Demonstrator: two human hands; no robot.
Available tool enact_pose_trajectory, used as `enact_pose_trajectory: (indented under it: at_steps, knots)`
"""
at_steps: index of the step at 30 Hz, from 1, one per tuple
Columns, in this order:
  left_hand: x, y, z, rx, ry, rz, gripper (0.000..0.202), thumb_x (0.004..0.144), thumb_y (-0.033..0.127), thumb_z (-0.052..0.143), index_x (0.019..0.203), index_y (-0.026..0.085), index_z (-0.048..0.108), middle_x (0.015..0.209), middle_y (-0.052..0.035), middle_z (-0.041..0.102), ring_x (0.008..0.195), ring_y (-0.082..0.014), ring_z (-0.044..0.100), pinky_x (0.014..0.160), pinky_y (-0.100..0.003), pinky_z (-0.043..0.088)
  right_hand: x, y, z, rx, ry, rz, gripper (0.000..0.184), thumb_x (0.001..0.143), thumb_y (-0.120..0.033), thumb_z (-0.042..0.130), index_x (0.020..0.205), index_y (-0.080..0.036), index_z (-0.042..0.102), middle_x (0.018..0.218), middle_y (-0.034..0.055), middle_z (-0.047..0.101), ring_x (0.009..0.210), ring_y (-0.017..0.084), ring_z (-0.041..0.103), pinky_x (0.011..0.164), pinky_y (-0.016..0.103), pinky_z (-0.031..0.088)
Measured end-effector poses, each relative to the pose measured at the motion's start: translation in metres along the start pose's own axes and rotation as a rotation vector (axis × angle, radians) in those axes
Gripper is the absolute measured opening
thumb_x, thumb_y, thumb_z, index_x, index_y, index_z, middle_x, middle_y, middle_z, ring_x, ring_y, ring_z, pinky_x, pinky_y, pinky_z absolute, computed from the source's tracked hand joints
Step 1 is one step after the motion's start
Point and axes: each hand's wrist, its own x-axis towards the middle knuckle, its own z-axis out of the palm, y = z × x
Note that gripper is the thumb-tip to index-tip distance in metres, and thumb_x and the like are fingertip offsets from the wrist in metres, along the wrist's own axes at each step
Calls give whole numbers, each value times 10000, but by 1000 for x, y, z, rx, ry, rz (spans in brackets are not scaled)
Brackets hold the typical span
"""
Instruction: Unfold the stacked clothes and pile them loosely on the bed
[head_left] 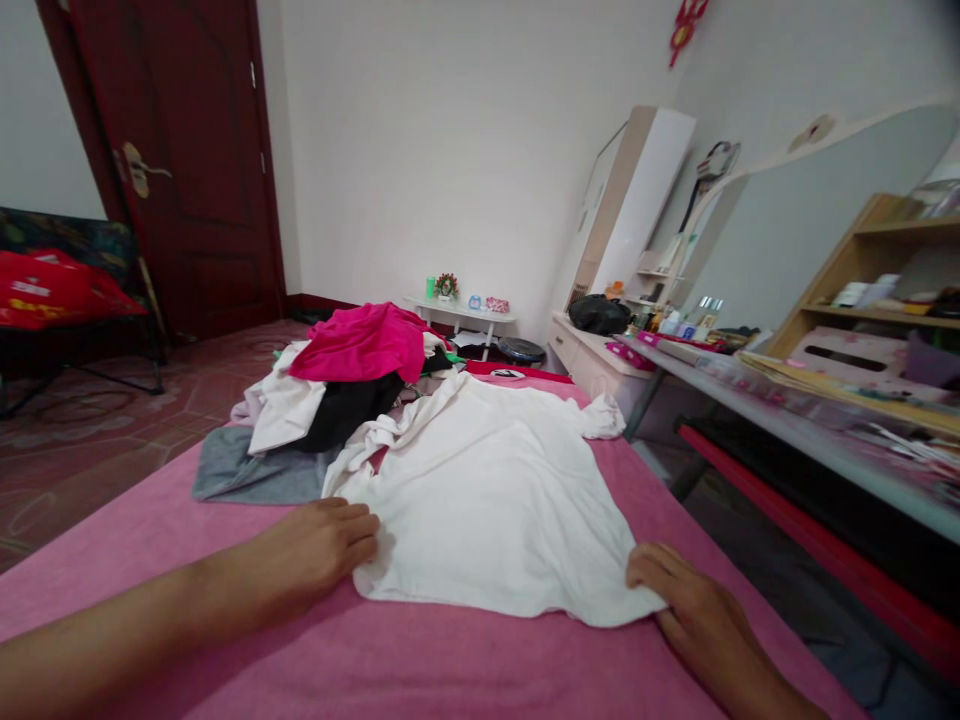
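Observation:
A white long-sleeved shirt (pixel 495 500) lies spread on the pink bed cover (pixel 300 650), its hem toward me. Its left sleeve is bunched along the side, and the other sleeve is crumpled at the far right. My left hand (pixel 330 540) has its fingers closed at the left side of the shirt near the hem. At the right hem corner, my right hand (pixel 686 595) pinches the fabric between thumb and fingers. Beyond my left hand lies a heap of clothes, with a bright pink garment (pixel 367 340) on top and a grey one (pixel 255 465) at the bottom.
To the right stands a glass-topped desk (pixel 750 400) crowded with small items, close to the bed's edge. A low white table (pixel 465 310) is by the back wall. At the left, a red bag (pixel 67 290) rests on a folding chair beside a dark red door (pixel 172 150).

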Motion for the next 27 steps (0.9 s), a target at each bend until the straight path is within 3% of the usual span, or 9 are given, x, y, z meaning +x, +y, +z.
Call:
enact_pose_trajectory:
  at_steps: [4,6,9,14,17,19,22,24,27]
  knots:
    - [12,-7,-30,-85,0,-58,221,678,12,470,768,203,537,792,-14,589,753,-171,574,686,-274,394,4,8,-32,24,177,28,210,764,-174,407,712,-220,605,842,51,656,841,199,623,761,277,477]
    - [16,-9,-42,-107,18,-90,245,639,8,459,765,202,541,767,-3,583,737,-167,563,669,-269,378,3,13,-42,19,185,44,214,775,-208,410,690,-222,606,824,54,658,840,211,622,769,287,472]
    - [19,-11,-41,-134,-41,-85,264,609,13,458,750,204,573,765,-3,614,757,-176,580,691,-268,384,-1,18,-40,-4,22,66,209,745,-198,436,629,-230,606,738,40,657,788,214,621,773,298,472]
    - [20,-14,-27,-209,-330,-56,246,598,17,468,643,201,625,686,-10,662,666,-177,598,602,-256,384,-8,12,-35,113,-361,122,213,643,-117,471,673,-227,652,748,12,684,754,187,623,713,260,471]
    - [47,-14,-35,-275,-392,-61,197,710,105,488,616,184,641,598,-13,638,529,-152,539,519,-252,350,16,-2,-49,259,-438,148,216,755,-260,555,906,-224,705,946,44,717,881,210,643,818,287,484]
    - [82,-16,-34,-382,-337,-41,217,797,196,482,701,174,675,651,-17,664,566,-149,566,556,-240,391,52,-16,-53,319,-399,116,302,798,-383,569,1014,-214,696,1057,71,703,975,237,637,896,333,474]
    - [140,-28,-8,-482,-80,-109,319,884,286,439,1076,169,666,1072,-59,701,954,-194,637,841,-252,453,115,-36,-31,372,-154,80,447,833,-474,517,1194,-231,618,1239,88,631,1126,266,585,966,389,452]
    - [167,-44,22,-431,72,-217,440,933,325,375,1289,120,533,1354,-124,546,1229,-233,509,1025,-303,368,146,-36,1,361,-7,102,550,882,-499,430,1374,-255,458,1415,68,494,1263,246,491,1029,379,411]
    - [179,-74,67,-308,159,-372,503,971,323,271,1362,46,423,1448,-174,422,1346,-248,380,1104,-342,284,160,-6,49,156,-67,191,622,949,-482,264,1489,-175,261,1552,67,269,1417,207,263,1143,361,252]
